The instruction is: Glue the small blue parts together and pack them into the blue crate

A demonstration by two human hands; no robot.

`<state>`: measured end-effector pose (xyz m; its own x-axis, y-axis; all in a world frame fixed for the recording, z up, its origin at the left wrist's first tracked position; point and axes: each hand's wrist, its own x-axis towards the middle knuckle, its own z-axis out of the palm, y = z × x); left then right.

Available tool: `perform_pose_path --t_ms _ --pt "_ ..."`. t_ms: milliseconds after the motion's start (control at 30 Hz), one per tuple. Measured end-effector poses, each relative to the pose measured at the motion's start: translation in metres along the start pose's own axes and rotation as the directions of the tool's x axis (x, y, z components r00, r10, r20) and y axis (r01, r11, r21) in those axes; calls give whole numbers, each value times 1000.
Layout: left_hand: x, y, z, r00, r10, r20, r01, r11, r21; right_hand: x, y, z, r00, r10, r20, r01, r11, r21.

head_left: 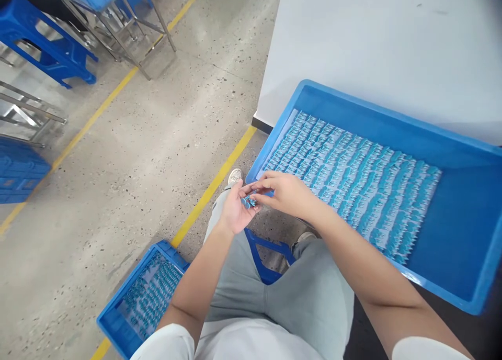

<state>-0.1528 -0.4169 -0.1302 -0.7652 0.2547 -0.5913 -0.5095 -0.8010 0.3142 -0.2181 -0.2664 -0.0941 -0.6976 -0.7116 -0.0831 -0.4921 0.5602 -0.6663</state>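
My left hand (235, 212) is turned palm up and cupped around a few small blue pieces (248, 201), too small for me to name. Over that palm, my right hand (284, 192) has its thumb and fingers drawn together at the pieces and seems to pinch one. Both hands are in front of the near left corner of a large blue tray (458, 245). Inside it, many similar blue pieces (353, 177) stand in close rows on a pale sheet.
A smaller blue crate (112, 318) with rows of blue pieces sits low at my left. A blue stool (270, 273) shows between my legs. A white panel (376, 51) rises behind the tray. Across the yellow-lined floor are another blue stool (47, 46) and metal-legged stands (129, 35).
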Motion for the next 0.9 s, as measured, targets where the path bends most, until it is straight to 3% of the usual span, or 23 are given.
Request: perform_pose_path --t_ms 200,300,633,800,900 --pt "-1 -3 -7 999 -30 -40 33 996 81 8 7 -1 990 -35 139 12 986 166" --pt "-2 -7 -10 998 -47 -43 52 991 121 5 8 1 986 -8 167 -18 988 151" --pt "-4 -11 -9 997 -72 -10 73 985 159 -8 13 0 994 30 102 -62 944 325" --pt "-4 -12 -7 997 -69 19 66 992 110 -14 21 6 973 213 85 -225 809 542" --pt "-4 -15 -7 1000 -27 13 26 996 86 -15 21 9 957 283 61 -253 718 649"
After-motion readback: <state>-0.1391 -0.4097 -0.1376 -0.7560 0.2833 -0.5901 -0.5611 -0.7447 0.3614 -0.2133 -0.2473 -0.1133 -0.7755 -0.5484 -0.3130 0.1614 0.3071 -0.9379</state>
